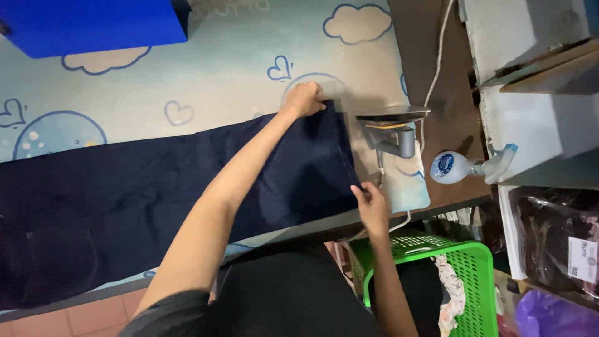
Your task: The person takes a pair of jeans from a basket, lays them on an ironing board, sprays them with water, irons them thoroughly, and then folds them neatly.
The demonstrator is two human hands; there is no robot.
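Note:
A dark navy garment [125, 187], trousers by the look, lies flat along a table covered with a pale blue cloth [218, 68] printed with clouds and hearts. My left hand [304, 100] grips the far corner of the garment's hem. My right hand [372, 206] pinches the near corner of the same hem, at the table's front edge. The hem edge runs straight between both hands. A grey clothes iron [393, 128] stands upright just right of the hem, close to my left hand.
A white cord [437, 56] runs from the iron toward the back. A spray bottle [458, 167] lies right of the iron. A green laundry basket [455, 274] sits below the table. A blue box [87, 25] is at the back left; shelves stand at right.

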